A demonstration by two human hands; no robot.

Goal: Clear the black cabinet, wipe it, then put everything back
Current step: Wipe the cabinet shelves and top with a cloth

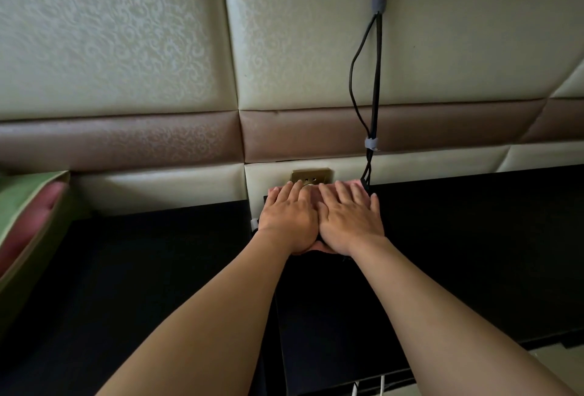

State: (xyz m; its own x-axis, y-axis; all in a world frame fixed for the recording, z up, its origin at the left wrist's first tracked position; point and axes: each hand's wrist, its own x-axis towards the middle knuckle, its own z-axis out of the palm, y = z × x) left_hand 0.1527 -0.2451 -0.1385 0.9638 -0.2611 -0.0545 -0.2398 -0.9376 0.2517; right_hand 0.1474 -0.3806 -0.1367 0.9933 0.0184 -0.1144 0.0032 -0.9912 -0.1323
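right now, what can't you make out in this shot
Head view only.
Pink thing: mostly under the left hand and right hand; cloth or not, unclear.
Socket: lower edge behind the left hand.
Cables: tops cut by top edge, lower ends lost behind the right hand.
Cabinet top: too dark to show dust or streaks.
Pillow: cut by left edge.

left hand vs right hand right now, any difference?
Left hand fingertips end just below the brass socket; right hand fingertips end by the black cables. Right hand's fingers are spread wider; left hand's lie closer together. Shared: both flat, palms down, side by side and touching, on what looks like a pink cloth at the cabinet back edge.
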